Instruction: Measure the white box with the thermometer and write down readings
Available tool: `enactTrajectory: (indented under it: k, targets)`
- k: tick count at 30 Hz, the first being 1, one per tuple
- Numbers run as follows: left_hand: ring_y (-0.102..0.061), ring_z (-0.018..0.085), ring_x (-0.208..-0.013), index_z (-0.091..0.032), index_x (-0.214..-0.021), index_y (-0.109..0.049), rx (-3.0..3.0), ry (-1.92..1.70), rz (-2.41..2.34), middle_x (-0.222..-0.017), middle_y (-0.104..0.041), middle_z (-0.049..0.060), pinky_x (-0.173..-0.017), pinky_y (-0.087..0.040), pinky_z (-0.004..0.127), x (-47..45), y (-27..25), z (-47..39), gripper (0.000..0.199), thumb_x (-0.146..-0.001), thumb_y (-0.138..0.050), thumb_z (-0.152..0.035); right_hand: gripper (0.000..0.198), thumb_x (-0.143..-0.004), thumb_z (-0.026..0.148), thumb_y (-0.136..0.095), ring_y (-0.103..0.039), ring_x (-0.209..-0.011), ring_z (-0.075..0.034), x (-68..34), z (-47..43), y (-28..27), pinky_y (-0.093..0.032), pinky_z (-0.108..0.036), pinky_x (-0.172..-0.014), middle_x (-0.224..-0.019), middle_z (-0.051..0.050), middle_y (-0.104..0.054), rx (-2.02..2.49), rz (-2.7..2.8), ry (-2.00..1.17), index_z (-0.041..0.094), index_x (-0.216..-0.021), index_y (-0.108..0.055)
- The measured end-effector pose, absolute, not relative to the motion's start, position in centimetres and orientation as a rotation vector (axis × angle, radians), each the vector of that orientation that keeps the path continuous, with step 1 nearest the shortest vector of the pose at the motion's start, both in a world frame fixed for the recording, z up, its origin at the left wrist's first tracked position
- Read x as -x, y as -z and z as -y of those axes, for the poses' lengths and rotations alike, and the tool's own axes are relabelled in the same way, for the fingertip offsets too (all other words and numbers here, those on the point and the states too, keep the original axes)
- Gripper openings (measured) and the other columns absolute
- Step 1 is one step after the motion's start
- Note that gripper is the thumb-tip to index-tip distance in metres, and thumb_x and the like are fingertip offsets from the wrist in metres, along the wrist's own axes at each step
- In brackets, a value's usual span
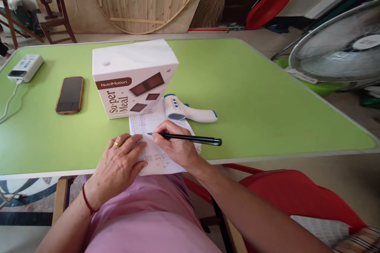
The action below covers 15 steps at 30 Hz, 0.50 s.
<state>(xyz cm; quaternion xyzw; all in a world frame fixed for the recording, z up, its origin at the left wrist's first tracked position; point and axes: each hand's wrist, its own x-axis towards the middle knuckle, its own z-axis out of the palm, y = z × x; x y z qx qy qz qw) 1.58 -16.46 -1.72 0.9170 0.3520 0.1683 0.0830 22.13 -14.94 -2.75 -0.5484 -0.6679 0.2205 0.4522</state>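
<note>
In my right hand (176, 144) is a black pen (196, 138), pinched near its tip, which points at the written lines. Under it lies a sheet of paper (157, 162) with small handwriting, at the table's near edge. My left hand (120, 160) rests flat on the paper's left side, fingers stretched out, with a gold ring and a red wrist cord. Just beyond the hands stands a white box (130, 83) marked "NutriMotion Su-per Meal", by the paper's far edge. A white and blue infrared thermometer (190, 111) lies beside it, partly over the paper.
The green table (243, 99) holds a phone (70, 95) and a white power bank (26, 68) with a cable at left. A large fan (341, 47) stands beyond the right edge. A red chair (297, 197) is near my right arm. A wooden chair (52, 12) stands behind.
</note>
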Motion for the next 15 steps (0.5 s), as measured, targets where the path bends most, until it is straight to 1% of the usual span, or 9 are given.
enactTrajectory:
  k: [4, 6, 7, 8, 10, 13, 15]
  targets:
    - [-0.054, 0.033, -0.122, -0.015, -0.128, -0.063, -2.750, -0.502, -1.044, -0.138, -0.063, 0.014, -0.095, -0.050, 0.051, -1.6, 1.7, 16.5, 0.033, -0.102, -0.051, -0.031, 0.015, -0.079, 0.022, -0.056, -0.050, -0.047, -0.011, -22.1, 15.1, 2.9, -0.043, -0.022, -0.047, -0.054, 0.005, -0.057, 1.348, 1.654, -0.468, 0.024, -0.066, -0.051]
    - [-0.054, 0.033, -0.122, -0.015, -0.127, -0.063, -2.741, -0.502, -1.044, -0.137, -0.063, 0.015, -0.095, -0.050, 0.051, -1.6, 1.6, 16.5, 0.032, -0.102, -0.051, -0.031, 0.015, -0.082, 0.021, -0.057, -0.050, -0.045, -0.011, -22.2, 15.3, 2.9, -0.043, -0.023, -0.047, -0.054, 0.006, -0.057, 1.346, 1.645, -0.395, 0.024, -0.068, -0.052]
    - [-0.054, 0.032, -0.122, -0.015, -0.127, -0.063, -2.733, -0.503, -1.048, -0.137, -0.063, 0.015, -0.096, -0.050, 0.051, -1.6, 1.6, 16.5, 0.032, -0.102, -0.051, -0.030, 0.013, -0.084, 0.022, -0.057, -0.052, -0.046, -0.012, -22.3, 15.4, 2.9, -0.045, -0.023, -0.048, -0.056, 0.005, -0.059, 1.346, 1.640, -0.348, 0.024, -0.072, -0.055]
    - [-0.054, 0.032, -0.122, -0.015, -0.128, -0.063, -2.726, -0.502, -1.052, -0.137, -0.063, 0.015, -0.096, -0.049, 0.051, -1.5, 1.5, 16.5, 0.032, -0.102, -0.051, -0.030, 0.011, -0.088, 0.022, -0.057, -0.055, -0.049, -0.013, -22.5, 15.5, 2.9, -0.048, -0.024, -0.051, -0.061, 0.003, -0.063, 1.338, 1.644, -0.290, 0.024, -0.077, -0.058]
    - [-0.054, 0.032, -0.122, -0.015, -0.127, -0.063, -2.718, -0.505, -1.054, -0.137, -0.063, 0.015, -0.095, -0.050, 0.051, -1.5, 1.6, 16.5, 0.031, -0.101, -0.052, -0.029, 0.009, -0.093, 0.022, -0.056, -0.064, -0.061, -0.016, -23.2, 15.7, 3.0, -0.054, -0.027, -0.061, -0.075, -0.001, -0.070, 1.287, 1.702, -0.146, 0.024, -0.090, -0.064]
    - [-0.055, 0.032, -0.121, -0.015, -0.126, -0.062, -2.718, -0.515, -1.049, -0.135, -0.063, 0.015, -0.093, -0.050, 0.051, -1.6, 1.8, 16.6, 0.029, -0.101, -0.053, -0.028, 0.018, -0.096, 0.016, -0.054, -0.070, -0.079, -0.020, -24.9, 15.4, 3.0, -0.058, -0.032, -0.075, -0.087, -0.007, -0.072, 1.174, 1.904, 0.104, 0.022, -0.104, -0.069]
    - [-0.056, 0.033, -0.119, -0.015, -0.124, -0.061, -2.701, -0.532, -1.047, -0.134, -0.063, 0.015, -0.092, -0.051, 0.051, -1.6, 1.9, 16.7, 0.027, -0.100, -0.053, -0.026, 0.028, -0.097, 0.010, -0.049, -0.070, -0.084, -0.021, -25.9, 15.0, 3.1, -0.058, -0.033, -0.077, -0.092, -0.009, -0.072, 1.160, 2.062, 0.232, 0.021, -0.111, -0.071]
